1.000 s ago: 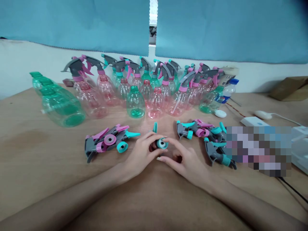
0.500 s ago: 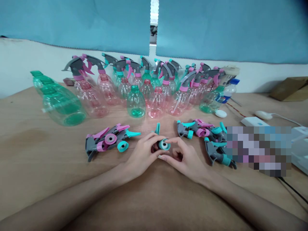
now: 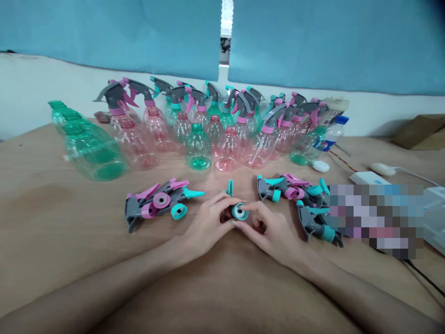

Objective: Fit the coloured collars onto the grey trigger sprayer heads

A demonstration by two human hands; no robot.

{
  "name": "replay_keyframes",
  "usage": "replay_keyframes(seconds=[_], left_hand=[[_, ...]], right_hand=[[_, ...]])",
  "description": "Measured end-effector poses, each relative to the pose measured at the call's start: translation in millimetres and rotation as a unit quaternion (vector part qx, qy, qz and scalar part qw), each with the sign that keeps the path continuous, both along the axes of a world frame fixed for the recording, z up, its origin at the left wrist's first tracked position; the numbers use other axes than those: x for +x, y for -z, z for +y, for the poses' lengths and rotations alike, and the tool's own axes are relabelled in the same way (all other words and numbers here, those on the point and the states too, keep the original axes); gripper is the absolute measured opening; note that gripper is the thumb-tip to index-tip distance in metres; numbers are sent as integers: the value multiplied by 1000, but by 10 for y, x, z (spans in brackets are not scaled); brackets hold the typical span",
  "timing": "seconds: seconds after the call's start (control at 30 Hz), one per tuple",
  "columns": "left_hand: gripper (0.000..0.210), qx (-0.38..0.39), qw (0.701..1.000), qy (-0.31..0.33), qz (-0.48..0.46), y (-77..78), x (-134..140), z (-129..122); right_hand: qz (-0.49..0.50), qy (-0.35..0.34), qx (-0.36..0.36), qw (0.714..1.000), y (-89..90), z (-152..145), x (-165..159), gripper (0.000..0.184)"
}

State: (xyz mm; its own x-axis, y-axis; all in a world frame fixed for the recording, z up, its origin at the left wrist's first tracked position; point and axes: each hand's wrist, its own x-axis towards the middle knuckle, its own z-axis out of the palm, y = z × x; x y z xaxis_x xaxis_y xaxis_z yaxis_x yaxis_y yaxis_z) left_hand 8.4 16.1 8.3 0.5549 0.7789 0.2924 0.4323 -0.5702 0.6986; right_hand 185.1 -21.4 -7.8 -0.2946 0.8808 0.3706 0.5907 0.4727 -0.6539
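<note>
Between my hands is a grey and teal spray head (image 3: 239, 212), its round collar facing me and its teal trigger sticking up behind. My left hand (image 3: 210, 221) is closed around its body, which the fingers mostly hide. The thumb and index finger of my right hand (image 3: 273, 228) pinch the teal collar at its right side. Loose spray heads (image 3: 156, 204) in pink, teal and grey lie in a heap to the left of my hands. More spray heads (image 3: 314, 225) lie to the right.
Behind my hands stand several green and pink bottles, among them an open green bottle (image 3: 198, 148) and an open pink bottle (image 3: 227, 150). Many others wear spray heads. At right are a blue-capped bottle (image 3: 332, 134), a white oval object (image 3: 320, 166), cables and a blurred patch.
The view has shifted slightly. Both hands stay on the spray head; my right thumb and index finger have moved a little around its collar.
</note>
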Motion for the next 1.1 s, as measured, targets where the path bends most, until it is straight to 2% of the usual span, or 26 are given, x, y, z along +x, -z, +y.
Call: replay_keyframes(seconds=[0.3, 0.87, 1.1], left_hand=[[18, 9, 1000, -2, 2, 23, -4, 3], [18, 17, 1000, 2, -5, 47, -8, 5], [16, 6, 1000, -1, -7, 38, 0, 8]], right_hand=[[-34, 25, 54, 998, 2, 23, 16, 26], [-49, 31, 74, 996, 18, 27, 36, 29], [-58, 20, 83, 995, 11, 17, 31, 23]])
